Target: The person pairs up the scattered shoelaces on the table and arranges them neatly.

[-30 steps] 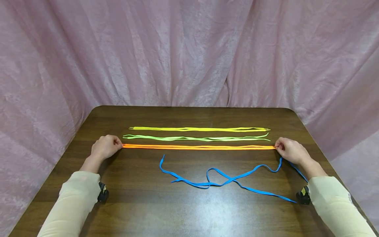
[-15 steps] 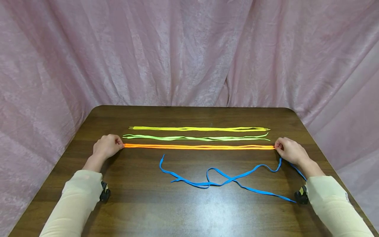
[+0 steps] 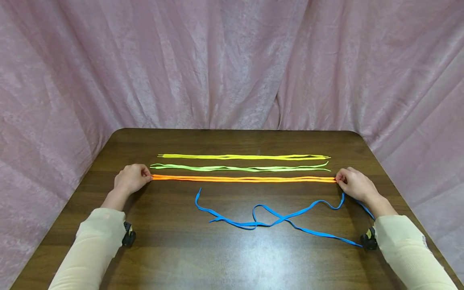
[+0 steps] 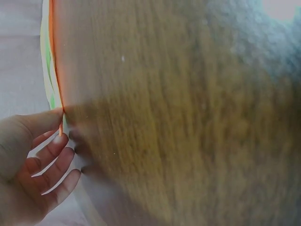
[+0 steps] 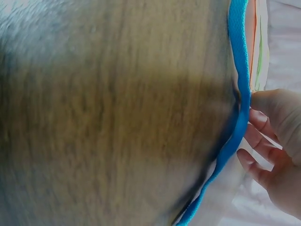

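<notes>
Flat orange shoelaces (image 3: 246,181) run nearly straight across the table between my two hands. My left hand (image 3: 132,178) pinches their left ends; in the left wrist view a short orange tip (image 4: 60,129) pokes out below the thumb. At the other end, my right hand (image 3: 357,184) pinches the laces between thumb and finger. A tangled blue shoelace (image 3: 319,233) lies nearer to me, crossing itself. Part of it passes under the right hand and wrist, and in the right wrist view the blue lace (image 5: 241,61) runs close by the fingertips.
Beyond the orange laces lie light green shoelaces (image 3: 214,168), their strands slightly spread at the ends. Farther back are yellow shoelaces (image 3: 195,156), laid parallel. The brown wooden table (image 3: 181,257) ends at a pink curtain (image 3: 232,64).
My left hand has shifted slightly right with its end of the orange shoelaces. The right hand keeps its pinch almost in place, and the other laces lie as before.
</notes>
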### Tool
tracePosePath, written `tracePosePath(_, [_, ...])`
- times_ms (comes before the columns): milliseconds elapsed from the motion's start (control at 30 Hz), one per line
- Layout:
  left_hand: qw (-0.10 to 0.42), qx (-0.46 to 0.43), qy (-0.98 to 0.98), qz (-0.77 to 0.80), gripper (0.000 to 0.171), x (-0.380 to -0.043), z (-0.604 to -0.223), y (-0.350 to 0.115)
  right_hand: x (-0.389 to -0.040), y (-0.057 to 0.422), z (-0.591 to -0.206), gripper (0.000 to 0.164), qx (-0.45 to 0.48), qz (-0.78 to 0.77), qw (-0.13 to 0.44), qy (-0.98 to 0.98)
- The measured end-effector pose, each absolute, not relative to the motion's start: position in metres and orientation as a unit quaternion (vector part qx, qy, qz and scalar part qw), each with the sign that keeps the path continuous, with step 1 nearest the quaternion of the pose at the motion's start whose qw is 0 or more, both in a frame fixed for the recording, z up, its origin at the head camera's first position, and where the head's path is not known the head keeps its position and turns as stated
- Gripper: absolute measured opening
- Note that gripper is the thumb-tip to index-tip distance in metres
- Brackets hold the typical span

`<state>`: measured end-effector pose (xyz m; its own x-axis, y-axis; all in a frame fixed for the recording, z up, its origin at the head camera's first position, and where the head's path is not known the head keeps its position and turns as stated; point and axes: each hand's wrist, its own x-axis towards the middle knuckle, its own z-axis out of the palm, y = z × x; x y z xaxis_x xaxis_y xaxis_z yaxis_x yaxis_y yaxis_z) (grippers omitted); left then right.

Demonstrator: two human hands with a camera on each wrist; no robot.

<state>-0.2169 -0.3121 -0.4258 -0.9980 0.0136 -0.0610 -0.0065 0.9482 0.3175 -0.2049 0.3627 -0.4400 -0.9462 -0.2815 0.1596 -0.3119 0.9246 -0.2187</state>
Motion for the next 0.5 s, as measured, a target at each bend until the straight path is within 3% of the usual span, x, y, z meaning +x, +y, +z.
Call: tracePosePath(500, [0.021,0.028,0.988,0.152,0.014,-0.209,-0.414,-0.314,-0.197,0.364,-0.427,0.009,0.154,0.128,0.035,-0.979])
